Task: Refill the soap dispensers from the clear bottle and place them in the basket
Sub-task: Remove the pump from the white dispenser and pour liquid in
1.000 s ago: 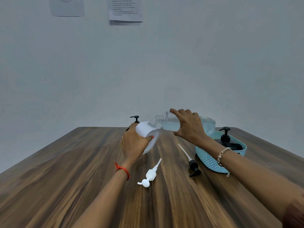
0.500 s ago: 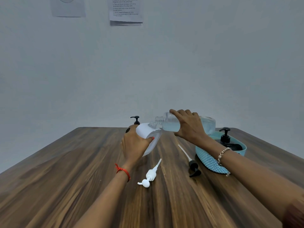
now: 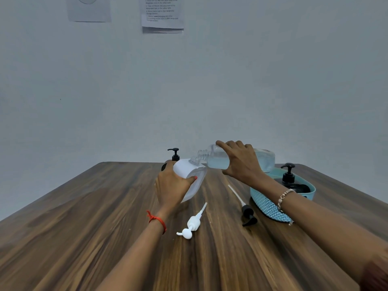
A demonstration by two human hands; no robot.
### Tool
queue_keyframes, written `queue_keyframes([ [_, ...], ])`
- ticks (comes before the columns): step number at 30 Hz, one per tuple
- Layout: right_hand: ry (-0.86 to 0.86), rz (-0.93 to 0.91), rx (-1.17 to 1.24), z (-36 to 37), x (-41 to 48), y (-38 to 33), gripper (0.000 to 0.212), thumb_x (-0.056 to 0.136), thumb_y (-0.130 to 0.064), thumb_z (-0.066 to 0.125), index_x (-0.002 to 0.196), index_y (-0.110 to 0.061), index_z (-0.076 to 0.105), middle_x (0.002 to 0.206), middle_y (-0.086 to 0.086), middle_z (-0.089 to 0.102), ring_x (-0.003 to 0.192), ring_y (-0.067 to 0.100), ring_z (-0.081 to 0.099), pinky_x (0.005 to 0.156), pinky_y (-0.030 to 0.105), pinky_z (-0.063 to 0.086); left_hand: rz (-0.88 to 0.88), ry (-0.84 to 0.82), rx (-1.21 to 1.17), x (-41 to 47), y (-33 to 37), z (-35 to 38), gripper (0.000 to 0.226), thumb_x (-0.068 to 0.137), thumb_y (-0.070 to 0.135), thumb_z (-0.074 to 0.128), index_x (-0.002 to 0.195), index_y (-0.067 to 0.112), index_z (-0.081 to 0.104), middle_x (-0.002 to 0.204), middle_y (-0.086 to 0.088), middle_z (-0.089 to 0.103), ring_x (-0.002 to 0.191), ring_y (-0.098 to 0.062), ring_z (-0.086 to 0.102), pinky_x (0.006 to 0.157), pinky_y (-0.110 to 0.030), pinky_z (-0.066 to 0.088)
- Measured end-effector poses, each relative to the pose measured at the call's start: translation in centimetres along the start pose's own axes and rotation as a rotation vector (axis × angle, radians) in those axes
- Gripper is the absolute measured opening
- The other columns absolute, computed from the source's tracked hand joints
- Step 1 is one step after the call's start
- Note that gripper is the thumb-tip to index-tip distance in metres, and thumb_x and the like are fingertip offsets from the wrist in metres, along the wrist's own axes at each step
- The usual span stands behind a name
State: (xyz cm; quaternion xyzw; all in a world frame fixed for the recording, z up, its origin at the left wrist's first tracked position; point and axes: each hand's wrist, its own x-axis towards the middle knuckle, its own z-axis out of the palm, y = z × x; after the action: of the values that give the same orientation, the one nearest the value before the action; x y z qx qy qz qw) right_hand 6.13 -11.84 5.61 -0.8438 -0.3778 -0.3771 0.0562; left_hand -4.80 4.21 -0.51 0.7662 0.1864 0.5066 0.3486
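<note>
My left hand (image 3: 171, 186) grips a white soap dispenser (image 3: 192, 175) with its pump off, tilted on the table. My right hand (image 3: 241, 162) holds the clear bottle (image 3: 216, 158) lying almost level, its open neck at the white dispenser's mouth. Clear liquid sits in the bottle. The white pump (image 3: 192, 224) lies on the table in front of the dispenser. A black pump (image 3: 246, 213) lies beside the light blue basket (image 3: 266, 203). A black dispenser (image 3: 290, 178) lies in the basket.
Another black dispenser (image 3: 174, 154) stands behind the white one, mostly hidden by it. The wooden table (image 3: 84, 227) ends at a grey wall, where paper sheets (image 3: 161, 13) hang high up.
Both hands and the two bottles stay in nearly the same place; the clear bottle has dipped very slightly toward the white dispenser's mouth.
</note>
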Motion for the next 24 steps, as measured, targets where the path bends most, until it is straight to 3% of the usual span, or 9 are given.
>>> queue_keyframes([
  [5,-0.004,0.002,0.001,0.02,0.03,-0.11,0.078,0.070,-0.025,0.070,0.139,-0.023,0.034,0.127,0.008,0.054,0.110,0.029,0.050,0.089,0.041,0.037,-0.003,-0.002,0.004,-0.01,-0.02,0.04,0.059,0.056,0.036,0.083,0.108,0.019,0.062,0.096,-0.001,0.069,0.087,-0.022,0.064,0.065,-0.023,0.036],
  [24,-0.002,-0.014,-0.019,-0.26,-0.01,-0.32,0.077,0.071,-0.025,0.069,0.140,-0.024,0.034,0.126,0.007,0.054,0.109,0.029,0.049,0.089,0.040,0.036,-0.004,0.007,-0.011,-0.39,-0.05,-0.17,0.057,0.057,0.037,0.083,0.107,0.017,0.064,0.094,-0.002,0.070,0.086,-0.023,0.064,0.067,-0.026,0.041],
])
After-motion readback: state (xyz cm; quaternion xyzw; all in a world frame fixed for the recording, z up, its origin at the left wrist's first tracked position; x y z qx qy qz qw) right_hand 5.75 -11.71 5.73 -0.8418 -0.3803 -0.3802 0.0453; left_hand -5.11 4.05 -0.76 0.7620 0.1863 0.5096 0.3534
